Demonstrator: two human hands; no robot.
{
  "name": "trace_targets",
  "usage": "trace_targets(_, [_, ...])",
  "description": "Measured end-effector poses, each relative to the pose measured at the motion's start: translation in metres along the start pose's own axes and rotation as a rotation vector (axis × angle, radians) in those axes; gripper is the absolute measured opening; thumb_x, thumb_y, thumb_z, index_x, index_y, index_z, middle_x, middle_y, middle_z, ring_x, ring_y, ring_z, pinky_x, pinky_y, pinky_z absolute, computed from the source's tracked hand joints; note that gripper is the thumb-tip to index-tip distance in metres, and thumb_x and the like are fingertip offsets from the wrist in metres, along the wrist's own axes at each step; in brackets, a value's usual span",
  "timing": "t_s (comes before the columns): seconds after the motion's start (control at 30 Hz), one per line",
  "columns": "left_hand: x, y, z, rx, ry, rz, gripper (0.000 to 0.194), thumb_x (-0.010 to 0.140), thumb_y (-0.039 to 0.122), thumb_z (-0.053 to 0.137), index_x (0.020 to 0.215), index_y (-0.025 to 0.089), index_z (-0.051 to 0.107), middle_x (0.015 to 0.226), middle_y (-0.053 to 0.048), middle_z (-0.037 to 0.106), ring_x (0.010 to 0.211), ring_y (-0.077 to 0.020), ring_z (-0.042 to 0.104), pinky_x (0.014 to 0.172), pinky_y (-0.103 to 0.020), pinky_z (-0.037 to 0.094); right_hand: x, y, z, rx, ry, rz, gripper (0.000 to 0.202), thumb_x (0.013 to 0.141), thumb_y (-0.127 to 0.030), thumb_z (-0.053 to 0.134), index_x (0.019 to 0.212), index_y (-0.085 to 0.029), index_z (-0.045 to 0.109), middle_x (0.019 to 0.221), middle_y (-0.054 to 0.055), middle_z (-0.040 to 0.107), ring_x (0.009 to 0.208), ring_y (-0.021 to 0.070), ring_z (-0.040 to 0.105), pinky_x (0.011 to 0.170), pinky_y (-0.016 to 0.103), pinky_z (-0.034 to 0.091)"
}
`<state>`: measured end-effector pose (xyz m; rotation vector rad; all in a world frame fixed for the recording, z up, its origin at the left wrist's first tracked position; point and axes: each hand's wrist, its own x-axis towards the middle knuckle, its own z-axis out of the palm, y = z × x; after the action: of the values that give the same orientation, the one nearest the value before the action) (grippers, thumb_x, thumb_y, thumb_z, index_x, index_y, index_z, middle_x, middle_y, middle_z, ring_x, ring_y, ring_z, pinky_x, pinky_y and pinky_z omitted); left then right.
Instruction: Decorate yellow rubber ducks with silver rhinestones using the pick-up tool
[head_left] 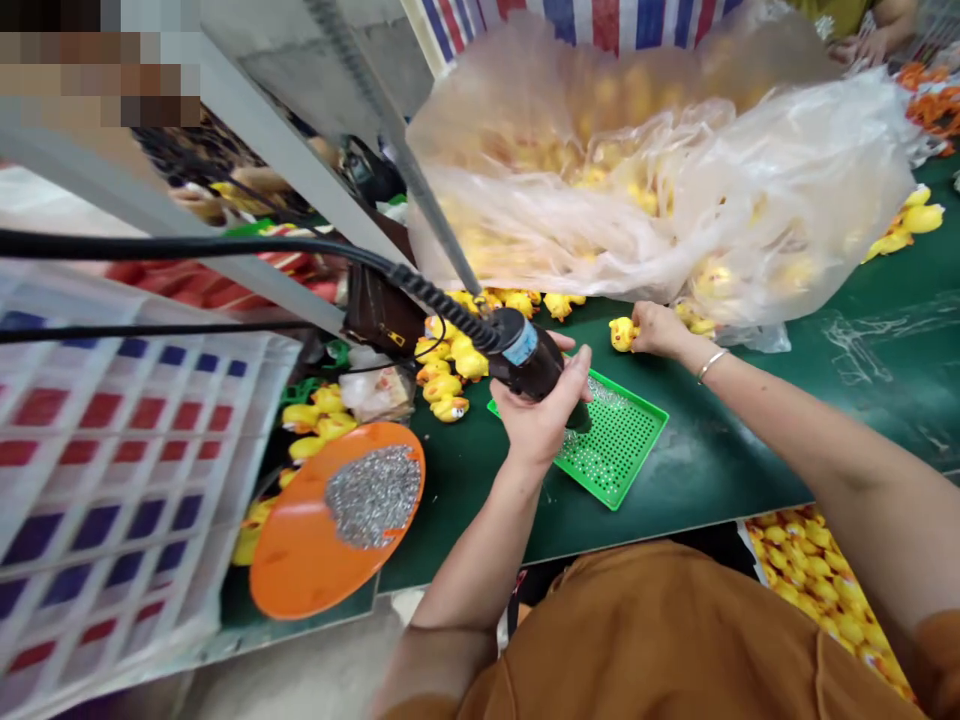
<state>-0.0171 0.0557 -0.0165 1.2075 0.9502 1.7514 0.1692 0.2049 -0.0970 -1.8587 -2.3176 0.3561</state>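
Your left hand (541, 410) wraps round a black power tool (525, 360), its fingers clamped on the smooth, cylindrical body just below a pale blue label. A ribbed black cable (442, 300) meets the upper end. The tool's long axis slants: the upper end leans toward the surface's far left corner, and the narrow tip points down over the green tray (619, 465); you cannot tell whether the tip touches it.

Your right hand (660, 330) has its fingers clamped on 1 yellow toy (621, 335), glossy and rounded, just beyond the tray's far corner. The toy's head points left, toward the tool, with its long axis roughly along the surface's near edge. A thin metal bracelet (711, 366) circles your right wrist.

The tray is shallow, rectangular and perforated, lying aslant near the middle of the dark green surface (750, 430), with small shiny metal pieces (609, 393) at its far end. Toward the surface's near left corner, a smooth orange dish (292, 565) holds a heap of silvery bits (375, 495). Along the far edge slumps a crinkled, translucent plastic bag (795, 190) full of yellow toys; more loose yellow toys (446, 385) cluster left of the tray.
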Motion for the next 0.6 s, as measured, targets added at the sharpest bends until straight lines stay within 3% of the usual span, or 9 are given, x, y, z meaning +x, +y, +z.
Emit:
trace_targets(0.07, [-0.009, 0.000, 0.002, 0.013, -0.015, -0.025, 0.023, 0.077, 0.033, 0.082, 0.084, 0.018, 0.066, 0.049, 0.006, 0.058, 0.040, -0.0093, 0.055, 0.045, -0.023, 0.047, -0.029, 0.005, 0.001, 0.256, 0.002, 0.140, 0.066, 0.059, -0.019, 0.076, 0.124, -0.012, 0.062, 0.097, 0.011, 0.073, 0.088, 0.0278, 0.068, 0.078, 0.036, 0.052])
trace_targets(0.17, [-0.019, 0.000, 0.003, 0.036, -0.012, -0.019, 0.023, 0.076, 0.032, 0.082, 0.083, 0.017, 0.066, 0.048, 0.005, 0.059, 0.039, -0.0096, 0.055, 0.044, -0.023, 0.048, -0.075, 0.009, -0.003, 0.863, -0.024, 0.286, 0.088, 0.051, -0.018, 0.077, 0.135, -0.016, 0.054, 0.086, 0.004, 0.074, 0.076, 0.0244, 0.069, 0.073, 0.036, 0.054])
trace_targets(0.3, [-0.025, -0.001, 0.001, 0.040, 0.010, 0.005, 0.019, 0.076, 0.028, 0.080, 0.083, 0.016, 0.067, 0.049, 0.005, 0.059, 0.039, -0.0095, 0.056, 0.044, -0.023, 0.048, -0.132, 0.005, -0.013, 1.441, -0.136, 0.296, 0.050, 0.052, -0.029, 0.076, 0.100, -0.017, 0.071, 0.083, 0.006, 0.075, 0.072, 0.0252, 0.072, 0.073, 0.038, 0.055])
trace_targets(0.37, [-0.026, -0.002, 0.000, 0.050, 0.029, 0.016, 0.018, 0.076, 0.027, 0.080, 0.082, 0.016, 0.067, 0.048, 0.005, 0.059, 0.039, -0.0094, 0.055, 0.044, -0.022, 0.048, -0.153, -0.002, -0.017, 1.554, -0.118, 0.304, 0.038, 0.053, -0.028, 0.075, 0.089, -0.015, 0.073, 0.082, 0.007, 0.076, 0.075, 0.0262, 0.073, 0.075, 0.038, 0.056])
trace_targets(0.43, [-0.028, -0.004, 0.000, 0.058, 0.041, 0.018, 0.019, 0.075, 0.028, 0.080, 0.082, 0.017, 0.067, 0.047, 0.006, 0.058, 0.038, -0.0092, 0.055, 0.043, -0.022, 0.047, -0.168, -0.010, -0.019, 1.618, -0.119, 0.316, 0.039, 0.053, -0.025, 0.077, 0.091, -0.016, 0.075, 0.083, 0.008, 0.077, 0.079, 0.0273, 0.073, 0.078, 0.039, 0.056])
trace_targets(0.6, [-0.032, -0.009, -0.001, 0.083, 0.062, 0.007, 0.021, 0.074, 0.030, 0.081, 0.082, 0.018, 0.067, 0.048, 0.007, 0.058, 0.038, -0.0092, 0.055, 0.043, -0.023, 0.047, -0.189, -0.030, -0.018, 1.705, -0.279, 0.313, 0.042, 0.052, -0.026, 0.089, 0.091, -0.019, 0.075, 0.081, 0.007, 0.077, 0.075, 0.0240, 0.072, 0.080, 0.039, 0.057])
